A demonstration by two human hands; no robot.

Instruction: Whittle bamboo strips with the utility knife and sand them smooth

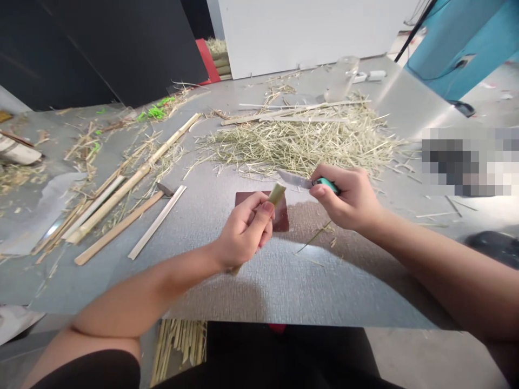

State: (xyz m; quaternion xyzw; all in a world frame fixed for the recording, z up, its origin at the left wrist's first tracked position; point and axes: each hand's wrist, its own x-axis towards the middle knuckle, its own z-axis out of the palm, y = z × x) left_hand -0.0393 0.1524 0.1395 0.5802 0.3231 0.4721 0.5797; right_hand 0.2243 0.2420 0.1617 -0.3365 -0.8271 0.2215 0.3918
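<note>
In my left hand (247, 227) is a short piece of bamboo (277, 193), its pale green end sticking up past my thumb. The fingers are closed around it, and its lower end shows below my wrist. My right hand (348, 194) grips a knife (294, 179) by its green and black handle, the blade pointing left. The blade tip is just above the bamboo's upper end, with a small gap between them. Beneath my left hand lies a dark red square plate (283, 216), partly covered by the hand.
A broad heap of thin bamboo shavings (300, 143) spreads behind my hands. To the left lie long bamboo poles (138, 178), a hammer (121, 227) and a white strip (157, 222). A clear cup (343, 78) stands at the back. Cut bamboo lengths (178, 346) are below the table edge.
</note>
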